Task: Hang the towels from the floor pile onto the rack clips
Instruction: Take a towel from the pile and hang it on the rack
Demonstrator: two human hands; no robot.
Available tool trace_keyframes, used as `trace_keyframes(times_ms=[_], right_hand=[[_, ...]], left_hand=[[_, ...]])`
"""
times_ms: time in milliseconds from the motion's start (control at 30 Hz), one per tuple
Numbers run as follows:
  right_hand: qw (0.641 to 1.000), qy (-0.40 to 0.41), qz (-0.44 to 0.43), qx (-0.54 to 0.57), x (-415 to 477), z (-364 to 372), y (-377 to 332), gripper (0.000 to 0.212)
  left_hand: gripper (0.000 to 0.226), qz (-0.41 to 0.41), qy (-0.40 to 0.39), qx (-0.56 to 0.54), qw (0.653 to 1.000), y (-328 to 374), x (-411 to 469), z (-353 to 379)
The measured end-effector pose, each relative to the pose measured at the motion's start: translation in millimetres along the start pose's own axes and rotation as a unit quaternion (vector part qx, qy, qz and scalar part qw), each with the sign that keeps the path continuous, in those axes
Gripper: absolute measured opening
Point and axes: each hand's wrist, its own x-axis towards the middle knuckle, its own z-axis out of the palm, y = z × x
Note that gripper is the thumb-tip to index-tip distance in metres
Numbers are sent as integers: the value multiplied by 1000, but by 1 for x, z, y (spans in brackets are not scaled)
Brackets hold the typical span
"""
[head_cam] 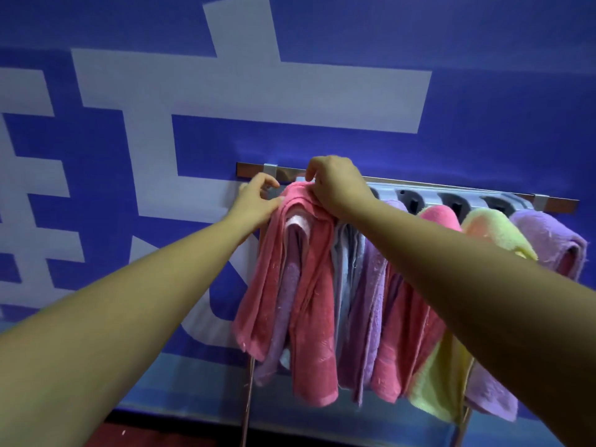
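I have one view to work from, the head camera, looking forward and slightly down from close in front of the blue wall [483, 91]. Both forearms run in from the bottom corners and meet a little above mid-frame, where the left hand [254, 201] and right hand [335, 185] sit at arm's reach on the towel rack [403, 183]. The rack bar slopes down toward the right of the picture. The pink towel [309, 285] hangs near centre, and a dark floor strip [161, 437] shows along the bottom edge.
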Motion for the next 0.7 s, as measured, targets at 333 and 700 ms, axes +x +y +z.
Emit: trace_keyframes(times_ms=[333, 700], right_hand=[[953, -91, 102, 271, -64, -1, -32, 30], [919, -33, 178, 350, -148, 13, -21, 44]], left_hand=[[35, -20, -154, -142, 978, 16, -47, 3], [25, -130, -66, -83, 986, 5, -110, -4]])
